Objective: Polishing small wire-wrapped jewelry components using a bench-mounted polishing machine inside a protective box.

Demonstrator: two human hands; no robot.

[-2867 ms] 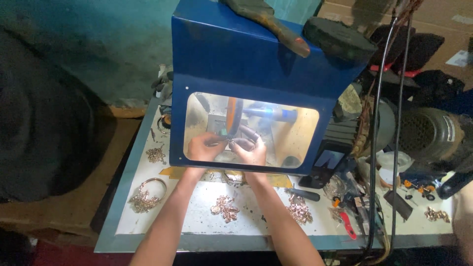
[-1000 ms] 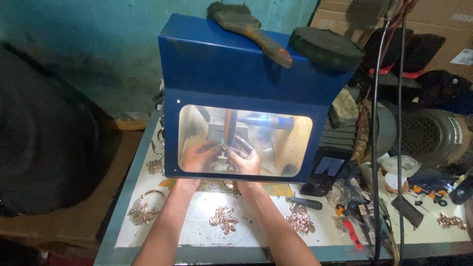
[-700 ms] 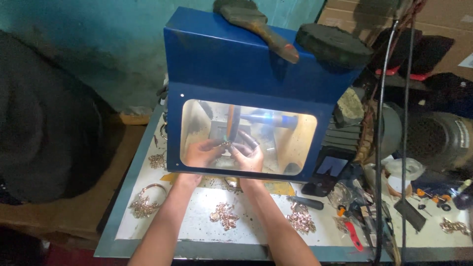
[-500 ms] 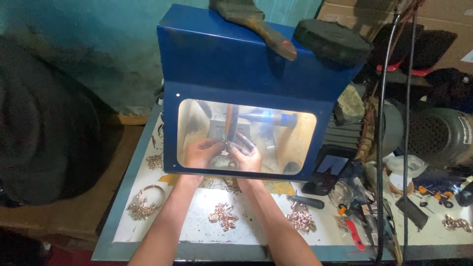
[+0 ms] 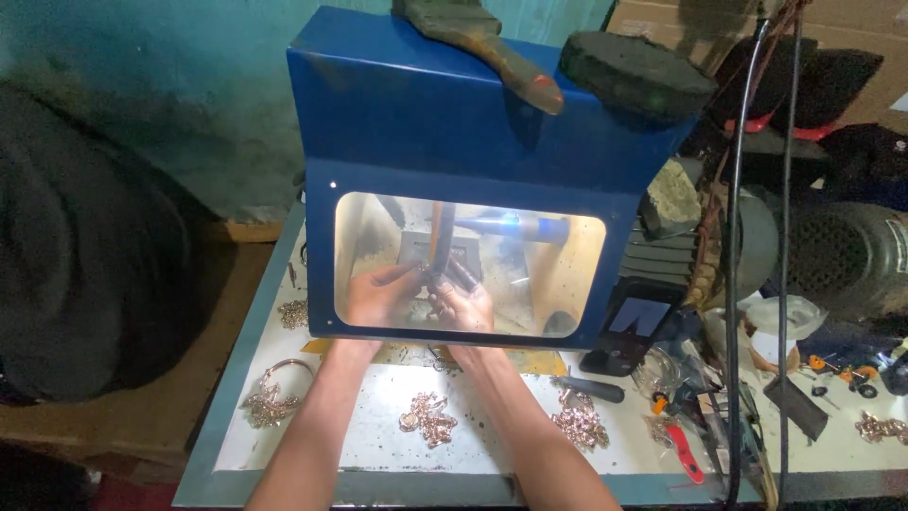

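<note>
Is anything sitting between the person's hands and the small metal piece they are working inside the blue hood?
Nothing visible. Both the left hand and the right hand are already inside the blue metal hood, behind its clear window, with fingers closed around the small dark metal piece beside the upright spindle. The exact grip is blurred.

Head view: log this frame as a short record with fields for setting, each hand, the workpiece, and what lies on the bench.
Setting: blue hood with a lit window on a white bench
Left hand: inside the hood, fingers on a small metal piece
Right hand: inside the hood, on the same piece
Workpiece: held against a spinning wheel; its detail is blurred
On bench: copper-coloured jewellery clusters, screwdriver
On hood: brush, dark pad
</note>
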